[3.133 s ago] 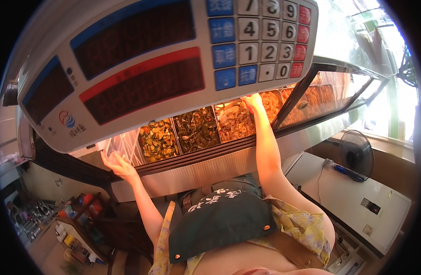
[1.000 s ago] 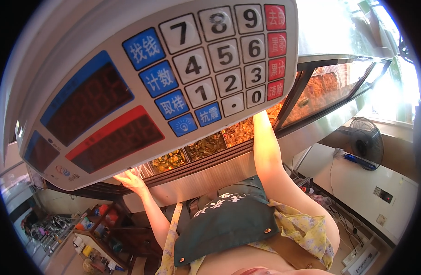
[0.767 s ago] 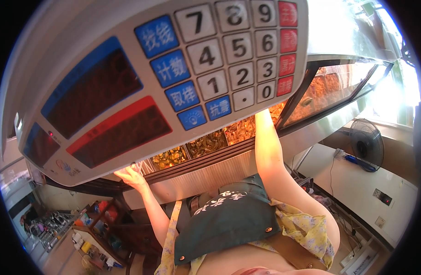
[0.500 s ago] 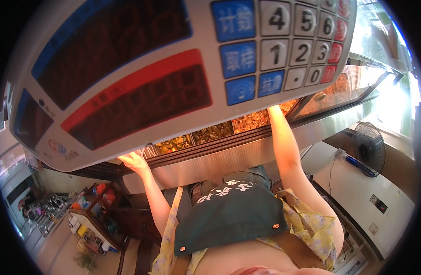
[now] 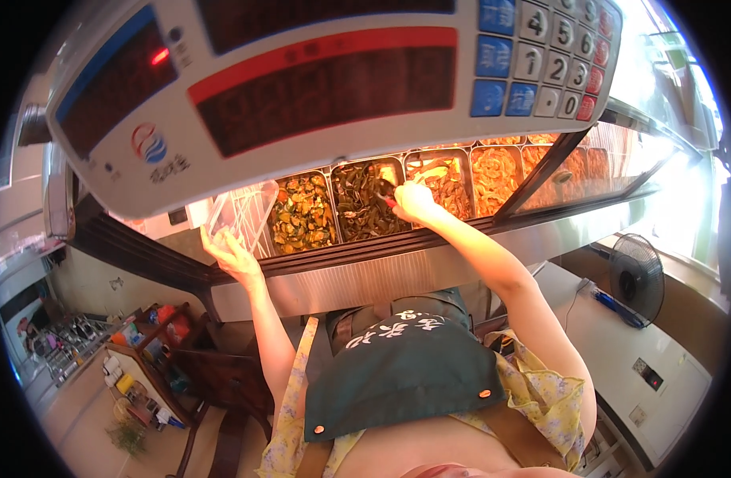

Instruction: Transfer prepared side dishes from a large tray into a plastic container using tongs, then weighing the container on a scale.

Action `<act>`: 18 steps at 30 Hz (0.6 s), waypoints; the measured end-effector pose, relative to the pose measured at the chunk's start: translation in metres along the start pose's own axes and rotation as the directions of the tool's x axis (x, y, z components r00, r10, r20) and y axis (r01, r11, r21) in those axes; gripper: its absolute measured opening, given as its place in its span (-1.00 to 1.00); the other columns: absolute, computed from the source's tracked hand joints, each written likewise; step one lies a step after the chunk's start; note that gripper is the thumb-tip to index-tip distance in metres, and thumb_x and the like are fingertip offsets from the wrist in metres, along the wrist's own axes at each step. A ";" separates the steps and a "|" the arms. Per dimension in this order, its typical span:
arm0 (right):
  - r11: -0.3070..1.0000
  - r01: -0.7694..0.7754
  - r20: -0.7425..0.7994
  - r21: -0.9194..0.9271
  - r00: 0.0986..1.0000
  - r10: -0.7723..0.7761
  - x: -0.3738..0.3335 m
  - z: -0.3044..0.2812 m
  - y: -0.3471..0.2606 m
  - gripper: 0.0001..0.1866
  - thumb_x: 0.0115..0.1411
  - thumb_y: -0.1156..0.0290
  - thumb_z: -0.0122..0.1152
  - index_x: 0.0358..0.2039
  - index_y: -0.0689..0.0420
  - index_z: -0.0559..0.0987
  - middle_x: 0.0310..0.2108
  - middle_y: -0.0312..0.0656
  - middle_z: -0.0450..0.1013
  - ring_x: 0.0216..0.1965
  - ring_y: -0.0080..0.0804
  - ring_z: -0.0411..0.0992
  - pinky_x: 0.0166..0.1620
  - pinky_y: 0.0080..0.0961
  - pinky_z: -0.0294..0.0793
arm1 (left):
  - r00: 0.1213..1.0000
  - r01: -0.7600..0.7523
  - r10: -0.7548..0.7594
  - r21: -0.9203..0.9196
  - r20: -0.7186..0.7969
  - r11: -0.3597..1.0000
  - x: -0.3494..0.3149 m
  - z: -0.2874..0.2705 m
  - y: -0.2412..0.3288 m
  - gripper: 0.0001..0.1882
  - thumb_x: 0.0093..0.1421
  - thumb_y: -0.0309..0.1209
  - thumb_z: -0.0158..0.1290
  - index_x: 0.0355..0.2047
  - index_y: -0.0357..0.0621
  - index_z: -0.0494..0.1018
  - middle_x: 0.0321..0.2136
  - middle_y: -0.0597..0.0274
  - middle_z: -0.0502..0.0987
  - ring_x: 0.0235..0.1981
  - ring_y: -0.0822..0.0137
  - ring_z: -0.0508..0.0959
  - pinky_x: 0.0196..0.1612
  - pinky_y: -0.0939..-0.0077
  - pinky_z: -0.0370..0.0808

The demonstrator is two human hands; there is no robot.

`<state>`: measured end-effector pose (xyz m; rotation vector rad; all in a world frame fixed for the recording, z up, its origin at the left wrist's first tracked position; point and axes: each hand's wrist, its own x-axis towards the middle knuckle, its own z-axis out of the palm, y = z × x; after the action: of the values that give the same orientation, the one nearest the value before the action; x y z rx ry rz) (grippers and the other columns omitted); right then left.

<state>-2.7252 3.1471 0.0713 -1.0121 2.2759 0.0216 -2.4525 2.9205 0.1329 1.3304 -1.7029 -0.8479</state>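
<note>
My left hand (image 5: 232, 256) holds a clear plastic food box (image 5: 242, 217) up beside the display counter, just left of the tray of mixed orange and green vegetables (image 5: 302, 213). My right hand (image 5: 413, 199) reaches over the row of metal trays and grips red-handled tongs (image 5: 388, 197) over the tray of dark green strips (image 5: 364, 199). A tray of brownish pieces (image 5: 449, 179) lies right under that wrist. A large weighing scale panel (image 5: 326, 72) with red displays and a keypad hangs close above and hides the back of the trays.
More trays of orange food (image 5: 497, 171) run to the right under a slanted glass cover (image 5: 612, 163). The steel counter front (image 5: 365, 279) is below them. A white cabinet (image 5: 644, 366) and a black fan (image 5: 636, 275) stand right; shelves with bottles (image 5: 134, 358) stand lower left.
The view has shifted, so the scale panel now sits higher and the trays show. My right hand moved left from the far trays to the green strips. The box in my left hand has come into view.
</note>
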 end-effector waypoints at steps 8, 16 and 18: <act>0.994 0.042 0.207 -0.100 0.978 -0.020 0.044 -0.032 0.001 -0.47 -0.13 -0.03 0.36 -0.28 0.13 0.58 -0.37 -0.02 0.53 -0.23 -0.11 0.53 -0.21 -0.19 0.52 | 0.998 0.054 -0.054 0.008 0.025 0.999 0.002 0.001 0.005 -0.51 0.32 -0.40 -0.12 0.24 0.00 0.09 -0.12 -0.02 0.45 -0.24 0.28 0.52 -0.32 0.45 0.55; 0.876 0.373 0.023 -0.307 0.923 -0.385 0.045 0.010 0.006 -0.59 -0.10 0.14 0.33 -0.23 0.03 0.57 -0.37 -0.15 0.48 -0.34 -0.17 0.52 -0.33 -0.18 0.47 | 0.999 -0.036 0.037 0.017 -0.012 0.999 0.003 0.002 -0.011 -0.52 0.31 -0.45 -0.12 0.23 -0.04 0.12 -0.10 -0.08 0.43 -0.19 0.21 0.52 -0.22 0.40 0.58; 0.823 0.424 0.053 -0.378 0.897 -0.438 0.029 0.000 0.001 -0.59 -0.13 0.20 0.34 -0.22 0.00 0.56 -0.41 -0.18 0.45 -0.32 -0.23 0.51 -0.37 -0.19 0.46 | 0.996 -0.084 0.085 0.036 -0.038 0.996 0.003 0.002 -0.015 -0.52 0.30 -0.45 -0.11 0.23 -0.04 0.13 -0.13 -0.06 0.44 -0.20 0.22 0.52 -0.25 0.41 0.58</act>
<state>-2.7406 3.1287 0.0548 -1.7320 2.0606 0.2676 -2.4481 2.9138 0.1197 1.2804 -1.7377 -0.7421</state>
